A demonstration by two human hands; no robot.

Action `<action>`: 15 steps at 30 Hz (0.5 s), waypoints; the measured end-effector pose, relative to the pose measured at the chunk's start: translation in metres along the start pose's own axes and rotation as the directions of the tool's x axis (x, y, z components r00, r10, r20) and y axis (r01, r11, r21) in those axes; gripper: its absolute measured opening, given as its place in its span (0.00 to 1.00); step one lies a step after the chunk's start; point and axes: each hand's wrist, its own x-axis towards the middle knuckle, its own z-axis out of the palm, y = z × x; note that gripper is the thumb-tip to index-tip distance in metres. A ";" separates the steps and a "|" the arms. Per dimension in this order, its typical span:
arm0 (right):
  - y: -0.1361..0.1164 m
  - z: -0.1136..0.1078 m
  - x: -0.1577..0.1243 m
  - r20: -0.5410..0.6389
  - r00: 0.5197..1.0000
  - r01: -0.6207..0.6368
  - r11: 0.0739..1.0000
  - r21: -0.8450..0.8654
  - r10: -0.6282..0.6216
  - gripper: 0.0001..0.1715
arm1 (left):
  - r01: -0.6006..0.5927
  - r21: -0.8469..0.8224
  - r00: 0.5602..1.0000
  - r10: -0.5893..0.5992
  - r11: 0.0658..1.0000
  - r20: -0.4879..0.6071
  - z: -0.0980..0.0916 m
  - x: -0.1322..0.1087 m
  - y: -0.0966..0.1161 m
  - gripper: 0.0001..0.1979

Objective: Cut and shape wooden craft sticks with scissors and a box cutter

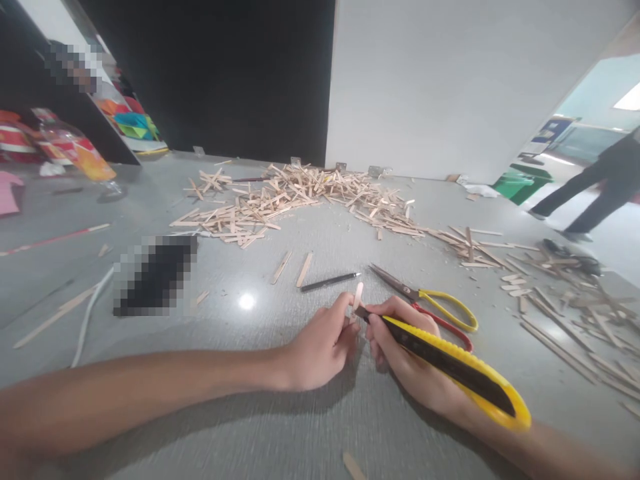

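My left hand (325,343) is closed, pinching a short wooden craft stick (359,294) that points upward from the fingertips. My right hand (407,350) grips a yellow and black utility knife (455,370). The knife's blade end meets the stick close to my left fingers; how deep it sits cannot be made out. Just beyond the hands lie a dark pen (330,282) and scissors (427,300) with one yellow and one red handle. Two loose craft sticks (304,269) rest left of the pen.
A big heap of craft sticks (300,193) spreads along the back; more sticks (565,313) are scattered right. At left are a blurred dark device (157,277), a white cable (93,317) and a tipped bottle (83,153). A person (600,177) stands beyond the table's right side.
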 end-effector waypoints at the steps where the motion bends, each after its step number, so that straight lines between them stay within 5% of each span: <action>1: 0.000 0.000 0.000 0.009 1.000 -0.015 1.000 0.024 0.015 0.10 | -0.004 -0.008 1.000 0.004 1.000 0.002 0.000 0.000 0.001 0.05; 9: 0.004 0.001 0.000 0.053 0.998 0.011 0.994 0.113 -0.017 0.08 | -0.013 -0.163 0.998 0.022 0.987 0.054 -0.001 0.002 0.004 0.03; 15: 0.008 0.001 -0.001 0.095 0.988 0.112 0.985 0.130 -0.125 0.03 | -0.011 -0.317 0.997 0.035 0.948 0.069 -0.002 0.005 0.000 0.14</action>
